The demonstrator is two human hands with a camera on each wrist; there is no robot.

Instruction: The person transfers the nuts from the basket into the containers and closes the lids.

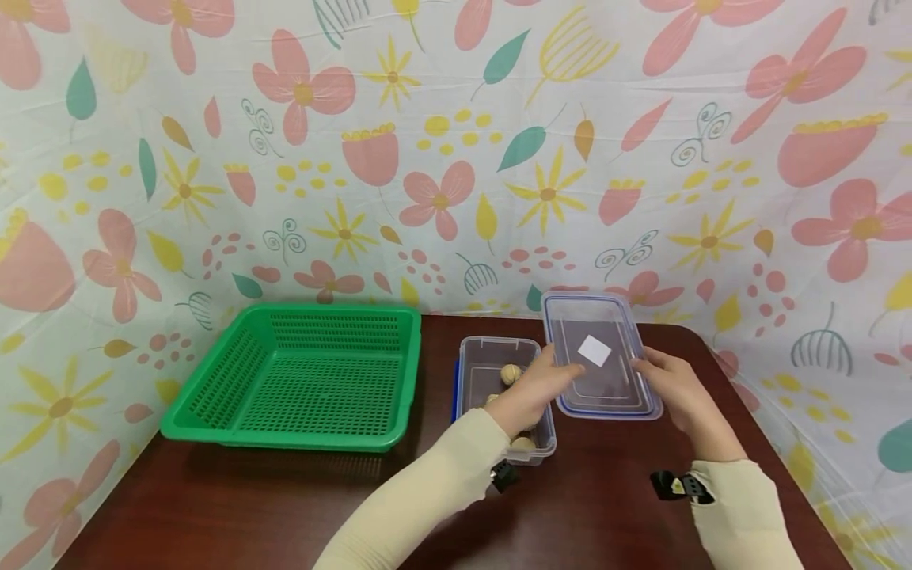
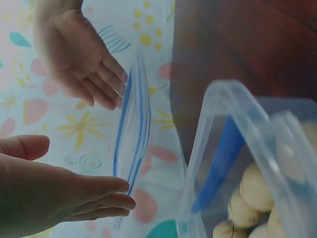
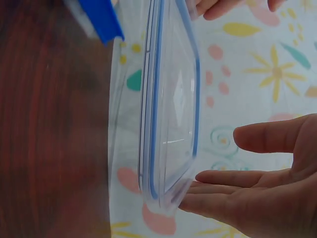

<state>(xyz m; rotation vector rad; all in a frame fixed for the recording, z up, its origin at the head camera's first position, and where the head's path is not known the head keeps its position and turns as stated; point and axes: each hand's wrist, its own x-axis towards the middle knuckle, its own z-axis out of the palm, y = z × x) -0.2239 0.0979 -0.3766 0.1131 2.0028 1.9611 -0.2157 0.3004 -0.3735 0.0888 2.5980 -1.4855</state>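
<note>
A clear plastic lid (image 1: 606, 388) with a blue seal and a white square label is up above the right side of the table, between both hands. My left hand (image 1: 536, 389) touches its left edge with straight fingers, the thumb apart from it in the left wrist view. At the opposite edge, the straight fingers of my right hand (image 3: 267, 193) touch the lid, thumb also raised away. Below my left forearm stands a clear plastic box (image 1: 499, 346), uncovered, with several round tan nuts (image 2: 255, 188) like walnuts inside, partly hidden by the arm.
A green plastic basket (image 1: 238, 437) with slotted walls stands on the left of the dark brown table (image 1: 235, 499). A blue latch (image 1: 455, 389) shows along the box's left side. Flowered cloth (image 1: 442, 103) hangs behind the table and at both sides.
</note>
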